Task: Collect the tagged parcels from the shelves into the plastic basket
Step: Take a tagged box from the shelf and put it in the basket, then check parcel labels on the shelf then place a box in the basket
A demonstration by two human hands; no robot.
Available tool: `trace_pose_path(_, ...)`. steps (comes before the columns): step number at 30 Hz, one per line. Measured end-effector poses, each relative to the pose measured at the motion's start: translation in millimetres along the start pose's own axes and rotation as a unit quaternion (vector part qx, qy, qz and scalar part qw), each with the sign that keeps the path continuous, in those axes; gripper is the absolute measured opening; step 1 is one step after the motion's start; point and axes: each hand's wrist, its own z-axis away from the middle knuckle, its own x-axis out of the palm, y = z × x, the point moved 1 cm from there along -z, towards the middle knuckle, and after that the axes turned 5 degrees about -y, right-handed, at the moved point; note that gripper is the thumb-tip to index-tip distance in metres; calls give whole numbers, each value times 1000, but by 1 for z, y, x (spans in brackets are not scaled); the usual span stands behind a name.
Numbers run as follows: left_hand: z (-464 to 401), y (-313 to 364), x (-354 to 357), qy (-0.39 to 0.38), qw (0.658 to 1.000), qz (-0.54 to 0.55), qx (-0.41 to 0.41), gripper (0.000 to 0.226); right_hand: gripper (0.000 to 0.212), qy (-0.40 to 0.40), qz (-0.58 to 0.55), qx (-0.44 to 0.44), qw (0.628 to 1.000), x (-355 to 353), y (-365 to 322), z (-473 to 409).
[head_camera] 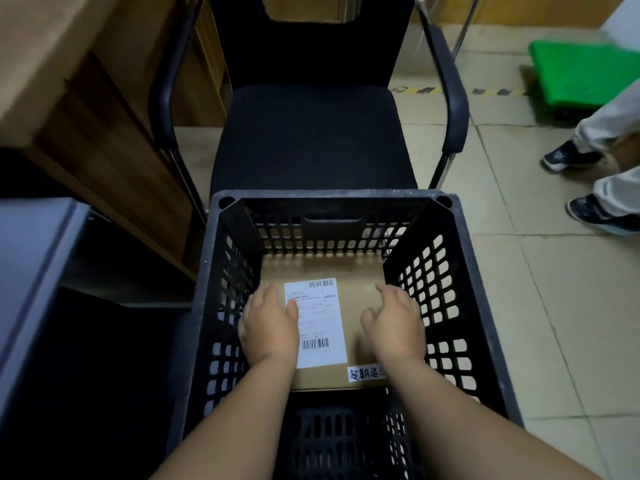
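A cardboard parcel [353, 327] is being steadied flat on the floor of the black plastic basket [221, 271], toward its twelve o'clock end. At nine o'clock the left hand [268, 327] is being rested on it in a loose, open grip, overlapping the shipping label [317, 323]. At three o'clock the right hand [394, 323] is being held likewise, fingers relaxed and nothing clasped, probably to seat the parcel squarely.

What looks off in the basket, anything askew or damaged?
Nothing stands out. The brown cardboard parcel lies flat and square on the floor of the black plastic basket, white shipping label face up. Both hands, left and right, rest on top.
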Motion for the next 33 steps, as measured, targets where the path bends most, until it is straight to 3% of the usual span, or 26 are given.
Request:
trace_pose_path(5,19,34,-45,19,981,-136,138,46,49,19,67,-60,996,-42,-28,22)
trace_pose_path(10,51,60,-93,51,965,-177,185,40,41,47,106,-115,987,-86,-58,57)
trace_pose_path(17,105,90,-170,103,960,-168,200,35,39,90,97,-162,978,-153,-94,120)
trace_pose_path(22,163,106,-216,131,954,-189,190,33,40,78,110,-180,974,-199,-105,168)
trace_pose_path(33,353,114,-262,208,957,-167,114,31,46,90,116,-301,942,-287,-68,309)
